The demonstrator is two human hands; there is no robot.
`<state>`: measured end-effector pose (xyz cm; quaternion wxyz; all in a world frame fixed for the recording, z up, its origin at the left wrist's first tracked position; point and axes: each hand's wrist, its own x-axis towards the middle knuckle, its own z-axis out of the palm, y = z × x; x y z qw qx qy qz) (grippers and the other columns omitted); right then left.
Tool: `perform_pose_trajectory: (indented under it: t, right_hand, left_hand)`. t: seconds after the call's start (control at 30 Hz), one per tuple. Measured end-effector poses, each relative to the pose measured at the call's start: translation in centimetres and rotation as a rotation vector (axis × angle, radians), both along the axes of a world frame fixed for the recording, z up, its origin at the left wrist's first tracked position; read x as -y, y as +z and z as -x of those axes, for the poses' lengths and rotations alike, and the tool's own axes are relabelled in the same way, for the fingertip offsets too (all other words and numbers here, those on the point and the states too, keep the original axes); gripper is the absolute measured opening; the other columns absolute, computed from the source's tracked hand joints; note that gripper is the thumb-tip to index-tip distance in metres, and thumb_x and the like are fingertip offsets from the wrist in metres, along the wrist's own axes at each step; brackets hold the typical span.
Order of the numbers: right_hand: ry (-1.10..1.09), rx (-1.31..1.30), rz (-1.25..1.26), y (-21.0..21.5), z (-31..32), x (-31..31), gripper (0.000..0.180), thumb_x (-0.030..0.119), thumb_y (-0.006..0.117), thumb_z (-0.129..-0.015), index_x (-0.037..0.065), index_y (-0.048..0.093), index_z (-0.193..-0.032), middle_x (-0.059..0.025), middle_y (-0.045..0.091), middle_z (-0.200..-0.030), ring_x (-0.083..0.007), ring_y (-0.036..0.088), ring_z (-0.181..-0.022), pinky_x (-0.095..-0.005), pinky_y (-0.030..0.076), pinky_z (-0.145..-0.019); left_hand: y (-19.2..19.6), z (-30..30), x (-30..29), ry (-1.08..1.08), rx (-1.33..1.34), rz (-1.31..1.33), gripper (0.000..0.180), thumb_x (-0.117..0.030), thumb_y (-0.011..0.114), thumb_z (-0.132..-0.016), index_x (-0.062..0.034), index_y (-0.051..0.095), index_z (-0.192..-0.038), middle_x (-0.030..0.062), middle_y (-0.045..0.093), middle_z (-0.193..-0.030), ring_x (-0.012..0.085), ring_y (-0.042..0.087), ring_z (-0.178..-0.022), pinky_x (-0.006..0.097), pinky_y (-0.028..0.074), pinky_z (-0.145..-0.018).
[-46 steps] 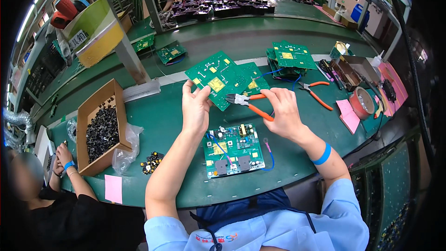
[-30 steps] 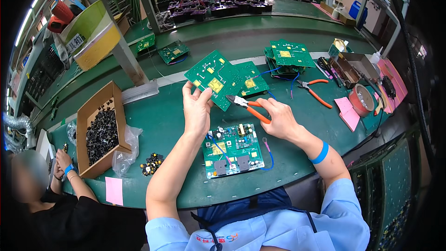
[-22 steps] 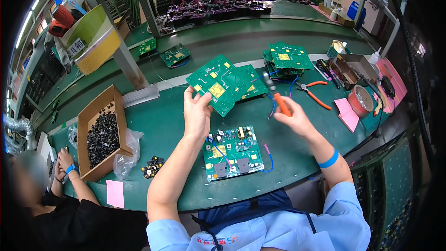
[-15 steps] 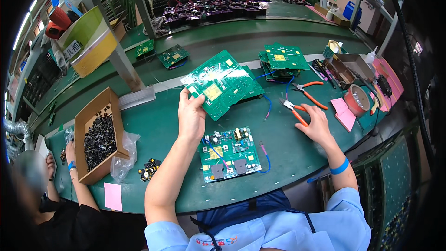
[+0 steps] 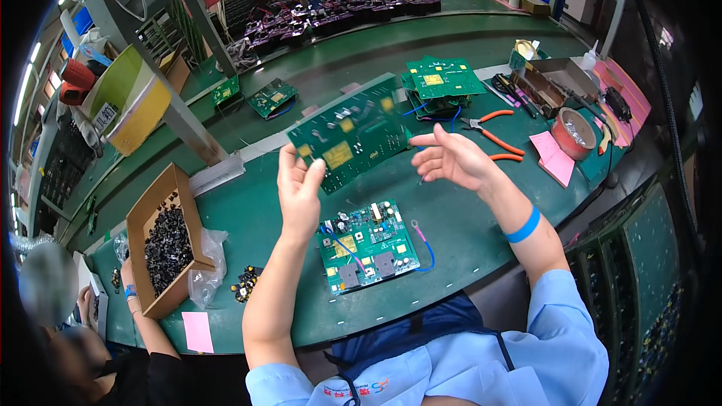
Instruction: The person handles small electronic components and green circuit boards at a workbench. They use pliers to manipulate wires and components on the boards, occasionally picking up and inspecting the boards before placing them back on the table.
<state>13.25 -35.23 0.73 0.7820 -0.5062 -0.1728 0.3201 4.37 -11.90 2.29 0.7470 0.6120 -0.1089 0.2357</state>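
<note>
- Clearly, the held board point(image 5: 352, 135) is the thing in play: it is off the bench, beyond the populated board point(image 5: 368, 248), tilted so that one face leans toward the wearer.
- The left hand point(image 5: 299, 184) pinches it near its lower left corner, thumb on the near face, fingers behind. To my eye that grip is one-sided; a thumb nearer the rim, clear of the gold pads point(image 5: 338, 156), would be kinder to the surface.
- The right hand point(image 5: 455, 158) grips nothing, its fingers loosely spread beyond and right of the populated board, just beside the held board's right end. I cannot tell whether the fingertips touch it. A light hold on that edge would balance the weight better than pressing on the face.
- The populated board lies flat, parts upward, a blue wire point(image 5: 429, 256) looping off its right side. Good handling, I'd say, leaves enough height to clear those tall parts.
- Beyond it and to the right lie the orange-handled pliers point(image 5: 496, 137), another orange handle point(image 5: 508, 157) beside them, so the right wrist needs care; farther beyond is a board stack point(image 5: 447, 80).
- Left of the populated board sits a small parts heap point(image 5: 247, 283), then the carton point(image 5: 189, 218) of black parts, both well apart from the held board.
</note>
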Motion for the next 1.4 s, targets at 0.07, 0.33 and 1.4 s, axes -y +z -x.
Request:
perform_pose_trajectory:
  t: [0.07, 0.33, 1.4]
  right_hand:
    - [0.125, -0.203, -0.206, -1.1, -1.0, -0.8, 0.045, 0.040, 0.037, -0.085, 0.000, 0.051, -0.101, -0.0142, 0.057, -0.084, -0.0183, 0.057, -0.073, -0.0291, 0.047, -0.062]
    - [0.112, 0.009, -0.093, -0.7, 1.8, -1.5, 0.052, 0.008, 0.050, -0.080, -0.001, 0.024, -0.124, -0.0090, 0.057, -0.090, -0.0125, 0.057, -0.077, -0.0232, 0.048, -0.064]
    - [0.357, 0.186, 0.412, -1.6, 5.0, -2.5, 0.065, 0.005, 0.050, -0.079, -0.001, 0.007, -0.127, -0.0112, 0.055, -0.063, -0.0138, 0.055, -0.047, -0.0223, 0.046, -0.039]
  left_hand:
    - [0.0, 1.1, 0.1, 0.091, 0.069, -0.450, 0.028, 0.008, 0.040, -0.076, -0.0016, 0.041, -0.102, 0.0107, 0.055, -0.089, 0.0174, 0.055, -0.080, 0.029, 0.044, -0.074]
    - [0.4, 5.0, -1.0, 0.381, 0.639, -1.328, 0.015, -0.004, 0.060, -0.058, -0.0054, 0.055, -0.072, 0.0124, 0.053, -0.096, 0.0288, 0.052, -0.087, 0.039, 0.043, -0.073]
    - [-3.5, 8.9, -5.0, 0.225, 0.106, -1.304, 0.024, 0.006, 0.054, -0.061, -0.0026, 0.050, -0.082, 0.0117, 0.054, -0.084, 0.0260, 0.053, -0.077, 0.034, 0.042, -0.068]
